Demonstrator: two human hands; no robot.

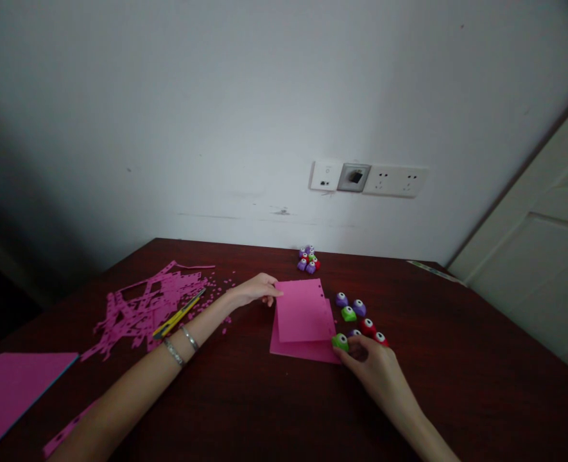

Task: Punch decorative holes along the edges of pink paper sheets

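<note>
My left hand [259, 289] pinches the left edge of a pink paper sheet [300, 311], raised slightly above another pink sheet [284, 348] on the table. Small holes run down the upper sheet's right edge. My right hand [377, 364] has its fingers closed around a small green craft punch [340, 341] at the lower right corner of the sheet. Whether the paper sits in its slot, I cannot tell. Close to that hand are red punches [367, 326], purple punches [341, 299] and another green punch [348, 313]; one purple punch is partly hidden by my fingers.
Cut pink paper strips [144, 308] and tiny scraps lie left, beside a yellow utility knife [178, 314]. A pink paper stack [18, 391] is at the left front. More punches [309, 259] cluster near the wall, which carries sockets [394, 181].
</note>
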